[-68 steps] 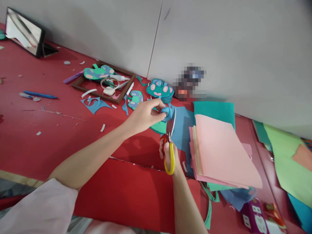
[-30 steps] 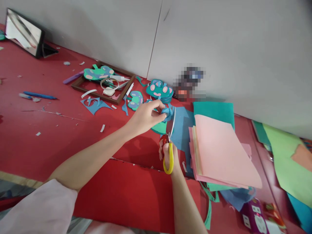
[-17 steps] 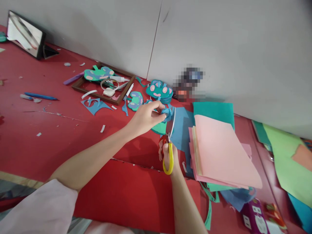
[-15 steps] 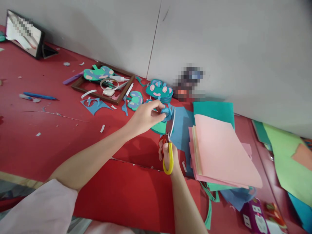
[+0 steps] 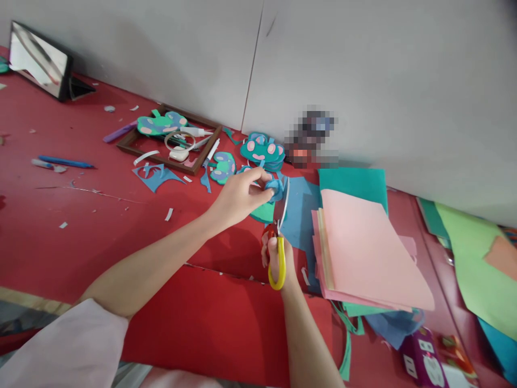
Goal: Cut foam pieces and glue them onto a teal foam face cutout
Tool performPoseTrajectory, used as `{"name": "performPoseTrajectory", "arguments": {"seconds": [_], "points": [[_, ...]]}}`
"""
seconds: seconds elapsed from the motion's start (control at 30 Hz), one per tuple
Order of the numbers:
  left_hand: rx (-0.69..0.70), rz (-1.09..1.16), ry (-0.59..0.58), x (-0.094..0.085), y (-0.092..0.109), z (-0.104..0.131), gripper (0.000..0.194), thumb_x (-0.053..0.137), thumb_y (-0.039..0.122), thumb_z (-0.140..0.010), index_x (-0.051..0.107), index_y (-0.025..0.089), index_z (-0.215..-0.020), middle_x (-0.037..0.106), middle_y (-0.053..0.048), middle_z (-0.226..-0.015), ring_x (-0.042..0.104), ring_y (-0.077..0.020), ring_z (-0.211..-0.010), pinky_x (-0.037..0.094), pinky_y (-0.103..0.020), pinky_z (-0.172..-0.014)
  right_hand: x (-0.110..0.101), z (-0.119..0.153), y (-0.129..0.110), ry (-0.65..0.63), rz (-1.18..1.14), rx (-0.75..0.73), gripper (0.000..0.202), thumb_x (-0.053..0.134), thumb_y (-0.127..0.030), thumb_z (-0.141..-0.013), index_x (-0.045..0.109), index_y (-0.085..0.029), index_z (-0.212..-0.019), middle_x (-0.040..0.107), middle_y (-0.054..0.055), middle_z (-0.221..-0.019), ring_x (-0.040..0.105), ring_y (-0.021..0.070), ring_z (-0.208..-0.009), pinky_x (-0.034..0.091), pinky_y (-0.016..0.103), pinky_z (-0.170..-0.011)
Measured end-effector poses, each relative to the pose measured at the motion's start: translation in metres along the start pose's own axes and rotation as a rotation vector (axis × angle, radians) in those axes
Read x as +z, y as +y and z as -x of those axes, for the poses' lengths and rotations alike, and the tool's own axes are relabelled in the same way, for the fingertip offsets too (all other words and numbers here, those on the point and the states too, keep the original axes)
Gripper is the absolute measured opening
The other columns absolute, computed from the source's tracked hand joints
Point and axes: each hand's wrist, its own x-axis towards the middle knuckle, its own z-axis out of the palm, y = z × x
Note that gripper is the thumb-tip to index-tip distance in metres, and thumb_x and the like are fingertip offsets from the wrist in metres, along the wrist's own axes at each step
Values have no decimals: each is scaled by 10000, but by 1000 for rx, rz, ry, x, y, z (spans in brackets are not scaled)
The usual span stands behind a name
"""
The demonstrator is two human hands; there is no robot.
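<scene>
My left hand pinches a small blue foam piece between thumb and fingers. Just to its right, my right hand grips a pair of scissors with yellow and red handles, its blades pointing up beside the piece. Under the hands lie a green foam piece and a blue foam sheet. Behind my left hand sit a stack of teal shapes with pink spots and a blue-and-green spotted shape. My left fingers partly cover the blue piece.
A brown frame holding small tools stands at the back left, near a blue pen. Further left is a propped tablet. Pink foam sheets are stacked on the right, with a purple box nearer me. A grey wall rises behind.
Almost nothing differs. The blue piece and the scissors keep nearly the same positions between my hands; the whole view has shifted very slightly.
</scene>
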Motion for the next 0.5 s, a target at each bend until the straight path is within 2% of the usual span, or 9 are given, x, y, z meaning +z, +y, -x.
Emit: {"name": "performPoseTrajectory", "arguments": {"seconds": [0.27, 0.5], "points": [[2, 9, -4, -1, -1, 0, 75, 585, 219, -766, 548, 156, -784, 622, -6, -825, 560, -72, -649, 443, -195, -611, -1, 3, -7, 19, 65, 11, 457, 424, -646, -824, 397, -211, -688, 372, -80, -406, 356, 66, -339, 287, 197, -361], [19, -20, -33, -12, 0, -3, 100, 599, 234, -769, 549, 163, -820, 642, -12, -858, 589, -79, -645, 469, -201, -599, -3, 1, -2, 16, 58, 6, 445, 426, -631, -833, 398, -214, -682, 369, -76, -408, 352, 70, -346, 274, 202, -364]]}}
